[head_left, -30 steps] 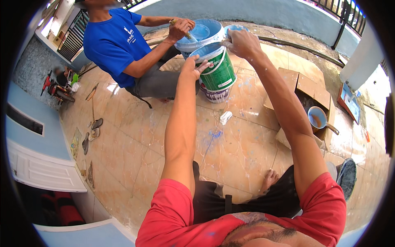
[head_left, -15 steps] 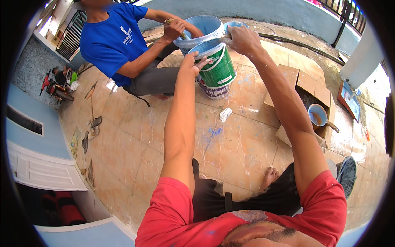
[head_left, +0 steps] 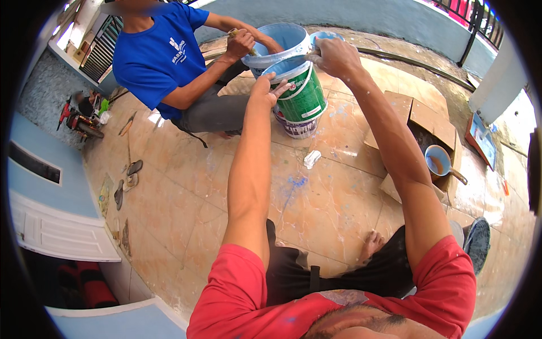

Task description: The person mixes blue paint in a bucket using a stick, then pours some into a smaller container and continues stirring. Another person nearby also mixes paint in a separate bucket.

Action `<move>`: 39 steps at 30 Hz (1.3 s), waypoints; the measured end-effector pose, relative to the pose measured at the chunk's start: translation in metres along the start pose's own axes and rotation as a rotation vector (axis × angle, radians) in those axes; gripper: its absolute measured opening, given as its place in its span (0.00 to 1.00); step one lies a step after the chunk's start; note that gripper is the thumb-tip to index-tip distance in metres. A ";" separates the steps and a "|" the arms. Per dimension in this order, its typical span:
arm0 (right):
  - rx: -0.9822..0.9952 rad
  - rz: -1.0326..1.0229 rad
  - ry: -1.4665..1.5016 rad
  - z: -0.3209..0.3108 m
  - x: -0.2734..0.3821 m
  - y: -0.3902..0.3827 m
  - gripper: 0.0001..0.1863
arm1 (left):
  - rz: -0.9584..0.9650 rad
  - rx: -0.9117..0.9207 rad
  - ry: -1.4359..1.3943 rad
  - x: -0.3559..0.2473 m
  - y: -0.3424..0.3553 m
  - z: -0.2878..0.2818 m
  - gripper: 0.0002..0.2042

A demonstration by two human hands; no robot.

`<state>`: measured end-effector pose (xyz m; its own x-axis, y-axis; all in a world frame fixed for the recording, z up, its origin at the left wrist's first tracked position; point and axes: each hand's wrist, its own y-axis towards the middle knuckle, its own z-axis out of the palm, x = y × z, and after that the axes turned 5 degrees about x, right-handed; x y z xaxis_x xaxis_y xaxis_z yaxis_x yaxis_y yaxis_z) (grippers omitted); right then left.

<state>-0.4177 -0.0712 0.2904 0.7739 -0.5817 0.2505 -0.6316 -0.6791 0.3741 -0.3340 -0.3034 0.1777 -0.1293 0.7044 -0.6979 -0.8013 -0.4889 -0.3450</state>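
Observation:
A green paint bucket (head_left: 305, 101) with a light blue inside rests on a purple-and-white bucket (head_left: 299, 129). My left hand (head_left: 267, 92) holds its near left side, with the thumb by the rim and fingers along the wall. At the far right rim my right hand (head_left: 337, 59) is closed with curled fingers; what they grip is hidden. Just beyond that hand is a light blue container (head_left: 326, 37), partly covered by it. A larger light blue bucket (head_left: 291, 35) stands behind the green one. There a co-worker's hand (head_left: 241, 44) grips a stick, the other hand reaching inside.
The co-worker in a blue shirt (head_left: 152, 62) crouches at the left. To the right lies an open cardboard box (head_left: 403, 113) with a blue dipper (head_left: 437, 158) on it. A crumpled white scrap (head_left: 311, 159) lies on the tiles; a blue tray (head_left: 480, 141) leans farther right.
The view has shifted slightly. Both my hands stay at the green bucket, and the co-worker's hands remain at the larger bucket with little visible movement.

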 end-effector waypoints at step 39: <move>-0.061 -0.041 -0.034 0.006 -0.011 0.004 0.21 | -0.008 -0.032 0.019 0.001 -0.002 0.006 0.18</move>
<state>-0.4286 -0.0704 0.2837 0.7964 -0.5694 0.2038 -0.5944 -0.6747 0.4375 -0.3364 -0.2989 0.1818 -0.1114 0.6985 -0.7069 -0.7831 -0.4997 -0.3703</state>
